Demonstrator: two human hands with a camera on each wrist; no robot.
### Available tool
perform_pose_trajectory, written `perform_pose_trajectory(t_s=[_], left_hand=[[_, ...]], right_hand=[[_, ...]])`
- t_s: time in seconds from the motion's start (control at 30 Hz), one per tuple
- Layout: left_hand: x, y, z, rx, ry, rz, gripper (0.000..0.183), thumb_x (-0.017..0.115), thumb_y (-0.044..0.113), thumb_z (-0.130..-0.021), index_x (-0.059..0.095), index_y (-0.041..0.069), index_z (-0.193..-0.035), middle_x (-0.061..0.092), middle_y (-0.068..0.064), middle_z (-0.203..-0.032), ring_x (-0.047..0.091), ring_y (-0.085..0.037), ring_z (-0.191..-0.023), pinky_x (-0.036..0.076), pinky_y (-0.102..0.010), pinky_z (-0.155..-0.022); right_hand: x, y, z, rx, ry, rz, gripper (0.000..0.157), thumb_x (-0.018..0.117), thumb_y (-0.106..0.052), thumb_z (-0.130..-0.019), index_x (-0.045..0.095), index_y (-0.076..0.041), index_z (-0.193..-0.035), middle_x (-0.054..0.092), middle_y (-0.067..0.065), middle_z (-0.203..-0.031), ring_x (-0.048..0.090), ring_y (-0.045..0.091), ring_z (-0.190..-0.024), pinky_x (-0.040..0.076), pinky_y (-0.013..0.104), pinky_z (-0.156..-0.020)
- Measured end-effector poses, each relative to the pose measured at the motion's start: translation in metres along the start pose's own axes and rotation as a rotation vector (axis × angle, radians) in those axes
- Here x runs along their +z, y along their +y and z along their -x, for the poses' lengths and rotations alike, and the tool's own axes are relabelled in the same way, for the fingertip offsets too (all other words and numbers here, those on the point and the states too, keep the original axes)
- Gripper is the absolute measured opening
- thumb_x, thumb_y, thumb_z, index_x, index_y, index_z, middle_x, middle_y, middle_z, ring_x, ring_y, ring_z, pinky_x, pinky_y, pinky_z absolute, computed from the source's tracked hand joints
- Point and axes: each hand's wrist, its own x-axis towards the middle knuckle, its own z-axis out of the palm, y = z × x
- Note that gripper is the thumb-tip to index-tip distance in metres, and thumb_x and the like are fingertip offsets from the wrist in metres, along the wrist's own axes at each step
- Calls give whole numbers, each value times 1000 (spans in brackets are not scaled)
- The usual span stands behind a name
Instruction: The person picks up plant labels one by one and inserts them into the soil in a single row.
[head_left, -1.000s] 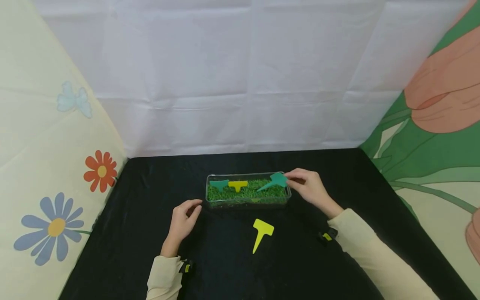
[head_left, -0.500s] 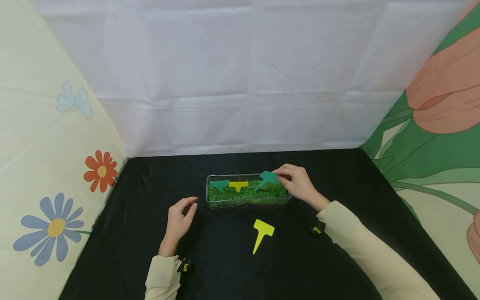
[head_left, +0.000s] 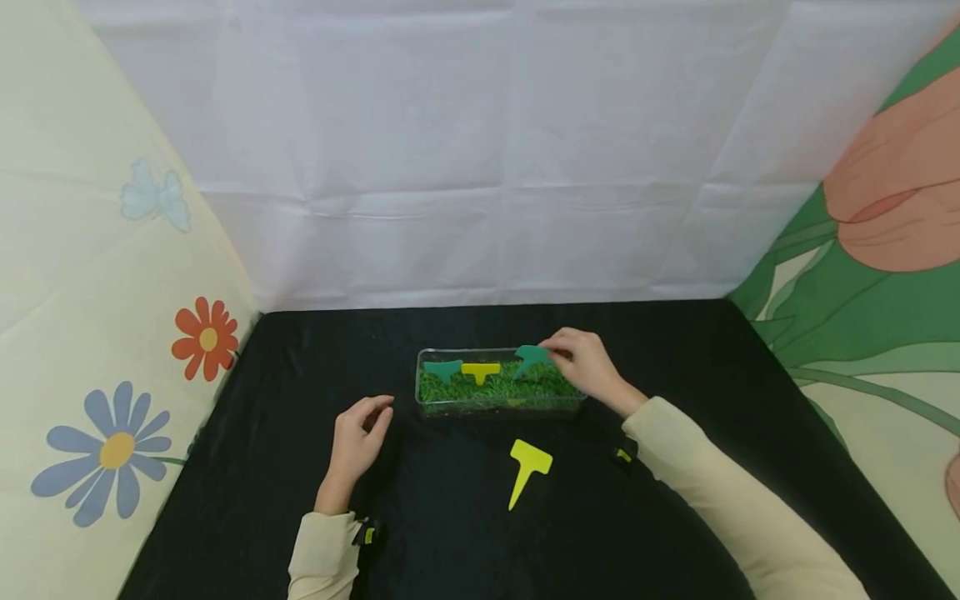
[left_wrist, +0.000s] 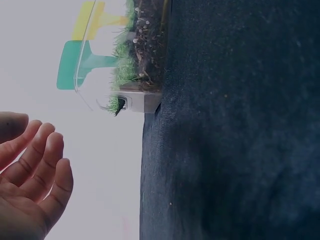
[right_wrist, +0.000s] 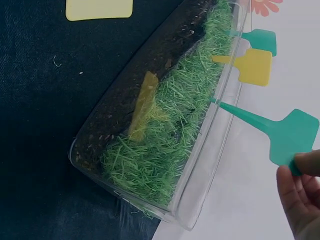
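My right hand (head_left: 588,362) pinches a green T-shaped plant label (right_wrist: 292,135) by one corner of its head, between thumb and fingers. The label's pointed stem reaches down to the grass (right_wrist: 190,100) in a clear plastic box (head_left: 501,400). In the right wrist view the stem tip meets the grass near the back wall. Another green plant label (head_left: 442,369) and a yellow one (head_left: 480,369) stand upright in the grass further left. My left hand (head_left: 356,437) hovers left of the box, fingers loosely bent and holding nothing.
A loose yellow plant label (head_left: 532,457) lies on the black cloth (head_left: 450,517) in front of the box. Dark soil (left_wrist: 147,45) shows through the box wall. A white curtain (head_left: 405,167) hangs behind, with flower-printed cloths at both sides.
My right hand has moved left with the green plant label, and the label now stands steeper over the grass. My left hand has drawn back slightly to the left.
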Motion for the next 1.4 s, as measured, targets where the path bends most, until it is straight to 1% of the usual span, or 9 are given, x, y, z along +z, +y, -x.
perform_pose_trajectory(t_s=[0.23, 0.43, 0.57, 0.7, 0.87, 1.07, 1.4], left_hand=[[0, -1, 1, 6, 3, -1, 13, 63, -8, -78, 68, -1, -88, 62, -7, -73, 48, -8, -58, 42, -24, -51], [0, -2, 2, 11, 0, 4, 13, 63, -9, -78, 68, -2, -88, 62, -7, -73, 48, -9, -58, 43, -24, -51], [0, -2, 2, 11, -4, 5, 12, 63, -8, -78, 68, -2, -88, 62, -7, -73, 49, -10, -57, 43, -24, -51], [0, -2, 2, 8, -9, 1, 12, 63, -8, -78, 68, -2, -88, 62, -7, -73, 49, -9, -58, 44, -25, -51], [1, -4, 3, 11, -10, 10, 12, 63, -8, -78, 68, -2, -88, 62, -7, -73, 49, -9, -57, 43, -25, -51], [2, -6, 3, 22, -14, 16, 12, 63, -9, -78, 67, -3, -88, 62, -7, -73, 49, -9, -57, 44, -24, -51], [3, -3, 2, 7, -24, 12, 11, 63, -9, -78, 67, -5, -88, 62, -7, -72, 50, -9, -58, 44, -25, -51]], right_hand=[[1, 0, -3, -20, -47, 13, 18, 58, 10, -81, 70, 2, -92, 62, 10, -80, 55, 16, -62, 47, 30, -55], [4, 1, -4, -51, -98, 69, 18, 58, 9, -81, 69, 2, -93, 62, 10, -81, 53, 14, -60, 44, 28, -54], [4, 1, -5, -62, -102, 82, 17, 58, 8, -82, 69, 2, -93, 61, 11, -82, 54, 15, -61, 45, 27, -54], [5, -1, -8, -81, -102, 100, 18, 59, 9, -81, 69, 2, -94, 62, 11, -83, 57, 17, -65, 48, 30, -58], [7, -3, -10, -104, -127, 154, 18, 60, 7, -81, 70, 1, -94, 61, 10, -85, 58, 19, -70, 50, 32, -62], [9, -6, -11, -110, -154, 204, 17, 60, 5, -82, 70, 0, -95, 62, 9, -85, 59, 20, -76, 50, 32, -67], [14, -11, -13, -124, -185, 225, 18, 62, 7, -80, 70, 1, -95, 60, 9, -84, 58, 21, -76, 50, 30, -65]])
